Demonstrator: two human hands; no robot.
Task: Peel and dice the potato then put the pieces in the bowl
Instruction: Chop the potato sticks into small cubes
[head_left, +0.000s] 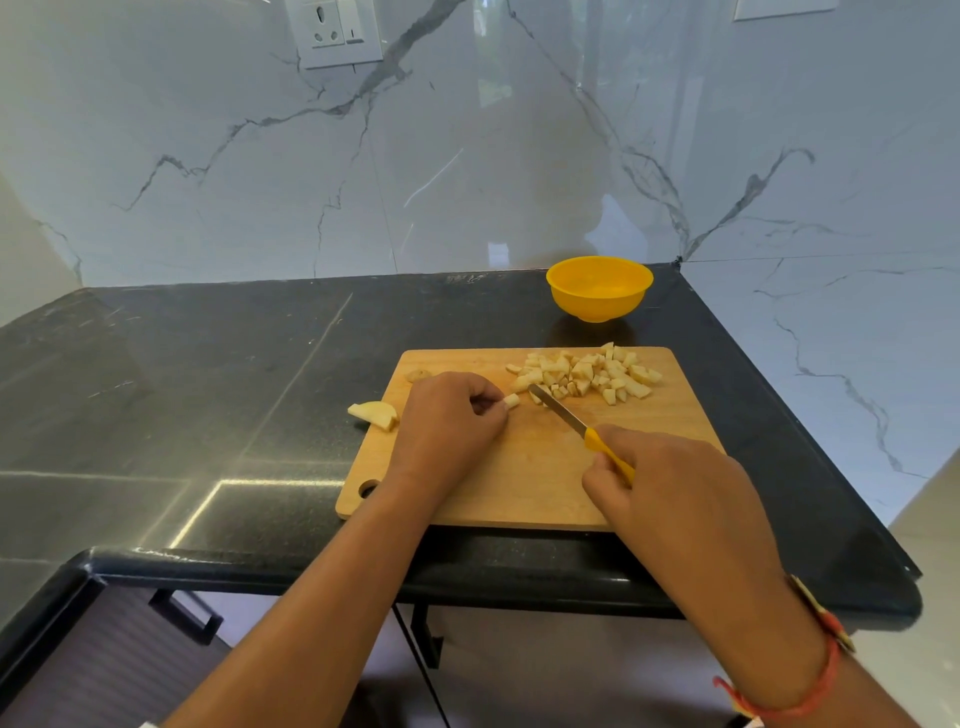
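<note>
Pinches a short potato strip (511, 400) between thumb and curled fingers of the left hand (449, 421), near the middle of the cutting board (519, 483). Pins it flat with one end poking out toward the blade, presumably to present it for the next crosswise cut while tucking the fingertips back.

Grips the knife (558, 410) in the right hand (670, 483), fingers wrapped round the yellow handle. Blade angled toward the board's far edge, tip at the near fringe of the diced heap (587, 374), just beside the strip. Looks poised between cuts, though possibly nudging dice aside; cannot tell which.

Dice gathered at the board's far right corner, probably to free the centre for cutting and to sit nearest the bowl (599, 288). Bowl set on the counter (208, 374) just beyond the board's far edge, near the counter's back right corner, with nothing visible inside. Potato wedge (374, 414) parked across the board's left edge, apparently waiting for its turn. Brownish scrap (418, 375) near the board's far left corner, likely a discarded end or peel.

By count: one bowl, one knife, one board, one uncut wedge, one strip in the fingers, one scrap, and one heap of dice too many and too overlapped to count singly, several dozen at a guess. Judged well into dicing, with no pieces in the bowl yet.
</note>
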